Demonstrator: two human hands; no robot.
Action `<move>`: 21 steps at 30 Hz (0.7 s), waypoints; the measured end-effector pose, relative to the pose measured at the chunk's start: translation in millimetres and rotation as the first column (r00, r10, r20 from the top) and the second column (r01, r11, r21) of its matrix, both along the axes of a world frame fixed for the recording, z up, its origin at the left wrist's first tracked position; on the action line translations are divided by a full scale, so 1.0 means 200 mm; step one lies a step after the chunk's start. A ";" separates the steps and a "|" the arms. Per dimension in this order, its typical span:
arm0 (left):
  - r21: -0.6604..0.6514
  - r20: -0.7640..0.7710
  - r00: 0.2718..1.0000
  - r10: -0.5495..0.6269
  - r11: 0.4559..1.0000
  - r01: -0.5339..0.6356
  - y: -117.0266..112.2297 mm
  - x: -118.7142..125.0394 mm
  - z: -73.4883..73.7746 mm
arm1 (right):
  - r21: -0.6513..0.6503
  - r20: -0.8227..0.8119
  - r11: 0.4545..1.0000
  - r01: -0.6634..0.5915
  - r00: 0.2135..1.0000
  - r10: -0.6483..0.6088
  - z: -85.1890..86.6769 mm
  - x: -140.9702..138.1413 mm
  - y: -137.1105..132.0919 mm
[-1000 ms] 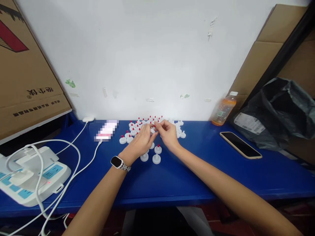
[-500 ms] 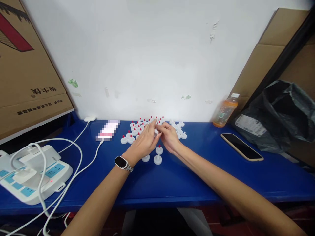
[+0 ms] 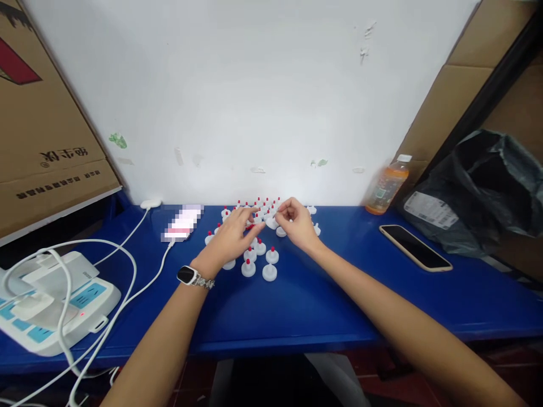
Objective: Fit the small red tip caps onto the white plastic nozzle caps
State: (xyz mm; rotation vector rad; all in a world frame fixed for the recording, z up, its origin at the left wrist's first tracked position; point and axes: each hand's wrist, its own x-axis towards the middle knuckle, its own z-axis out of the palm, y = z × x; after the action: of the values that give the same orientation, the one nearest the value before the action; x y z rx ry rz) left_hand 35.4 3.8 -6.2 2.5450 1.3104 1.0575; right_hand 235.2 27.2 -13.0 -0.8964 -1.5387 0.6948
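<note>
My left hand (image 3: 232,237) hovers palm down over the group of white nozzle caps, its thumb and fingers apart. Beside it, my right hand (image 3: 297,227) pinches a white nozzle cap (image 3: 271,223) between thumb and index finger, tilted. Many round white caps with small red tips stand behind and under the hands, partly hidden. Nearer me are a red-tipped cap (image 3: 248,268), another red-tipped cap (image 3: 272,256), and a white cap without a red tip (image 3: 269,273). To the right of my right hand lie more plain white caps (image 3: 317,229), partly covered by it.
A blue table (image 3: 322,316) meets a white wall. At left are a power strip (image 3: 91,322) with looped white cables and a blurred phone (image 3: 184,223). On the right are an orange drink bottle (image 3: 388,186), a dark phone (image 3: 413,247) and a black plastic bag (image 3: 475,192). Cardboard boxes flank both sides.
My hands have moved apart; the left has shifted left and its fingers have spread. More red-tipped caps show between and in front of the hands. The view has shifted slightly.
</note>
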 end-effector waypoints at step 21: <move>0.041 -0.212 0.971 -0.107 0.992 0.118 -0.26 0.09 -0.06 | 0.224 0.806 0.971 -0.087 0.576 -0.135 -0.06 0.10 -0.13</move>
State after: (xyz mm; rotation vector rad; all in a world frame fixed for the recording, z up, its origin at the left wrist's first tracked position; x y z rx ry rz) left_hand 52.9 -47.7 -17.7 2.7978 1.1781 0.8327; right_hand 255.0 1.3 -24.4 -1.1213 -2.3744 -0.0057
